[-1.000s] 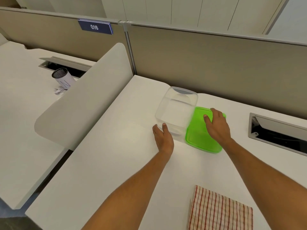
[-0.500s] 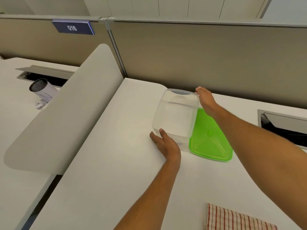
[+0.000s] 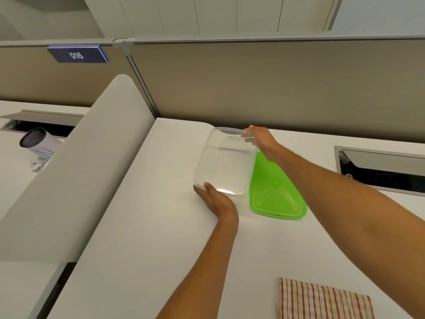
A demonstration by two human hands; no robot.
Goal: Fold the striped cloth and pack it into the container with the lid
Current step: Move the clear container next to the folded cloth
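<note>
Stretching across the white desk [image 3: 147, 226], both arms now bracket the clear box [image 3: 224, 161], which stands open and empty near the partition. A second ago the right hand [image 3: 261, 140] lay flat on the green lid [image 3: 276, 192]; it has since left the lid lying on the desk just beside the box and gone to the box's far right corner, fingers curled over the rim. That suggests the box is being squared up or drawn closer for packing. The left hand [image 3: 217, 199] has stayed at the near left corner, thumb on the rim, fingers loosely spread along the wall, steadying rather than clamping. The cloth [image 3: 322, 300] lies apparently folded at the desk's near edge, well apart, untouched.
</note>
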